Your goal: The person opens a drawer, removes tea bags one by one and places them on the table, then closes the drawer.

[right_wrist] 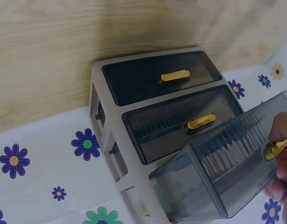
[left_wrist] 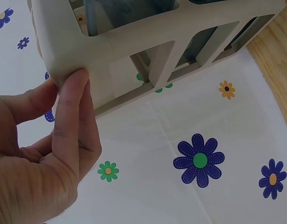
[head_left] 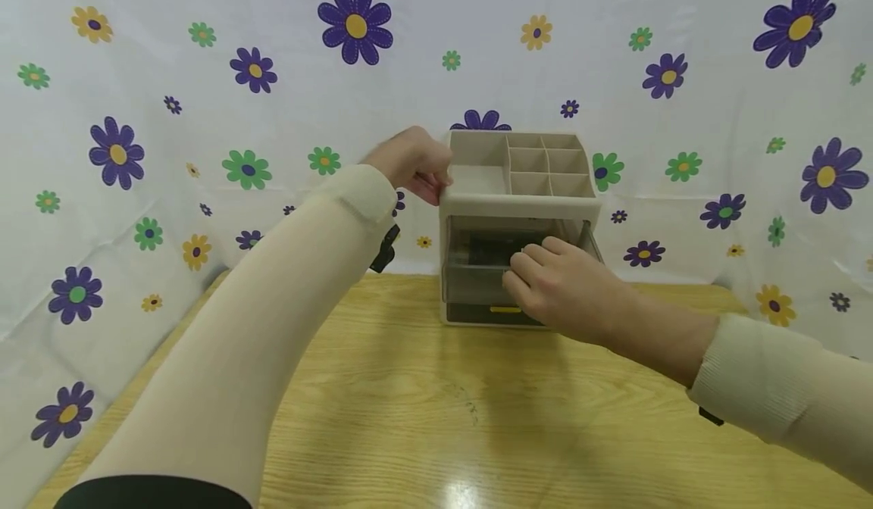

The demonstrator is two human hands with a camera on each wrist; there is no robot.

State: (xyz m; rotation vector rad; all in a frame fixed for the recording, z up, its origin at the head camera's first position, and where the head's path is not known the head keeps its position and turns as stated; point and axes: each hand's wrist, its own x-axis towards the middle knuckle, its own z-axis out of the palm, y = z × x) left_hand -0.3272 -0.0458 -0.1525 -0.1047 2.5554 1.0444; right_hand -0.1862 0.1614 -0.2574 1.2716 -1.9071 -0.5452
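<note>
A cream desktop organizer (head_left: 525, 207) stands on the table, with smoky see-through drawers and gold handles. Its top drawer (right_wrist: 213, 170) is pulled out, while the middle drawer (right_wrist: 180, 123) and bottom drawer (right_wrist: 134, 84) sit closed in the frame. My right hand (head_left: 562, 289) pinches the top drawer's gold handle (right_wrist: 276, 148) between thumb and fingers. At the organizer's upper left corner, my left hand (head_left: 417, 162) grips the edge; in the left wrist view its thumb and fingertips (left_wrist: 77, 79) pinch the cream frame. The right hand hides part of the drawer front in the head view.
Divided compartments (head_left: 549, 164) form the organizer's top. The wooden table (head_left: 382, 418) stretches in front of it. Behind and at the sides hangs a white cloth (head_left: 286, 115) printed with purple, green and orange flowers.
</note>
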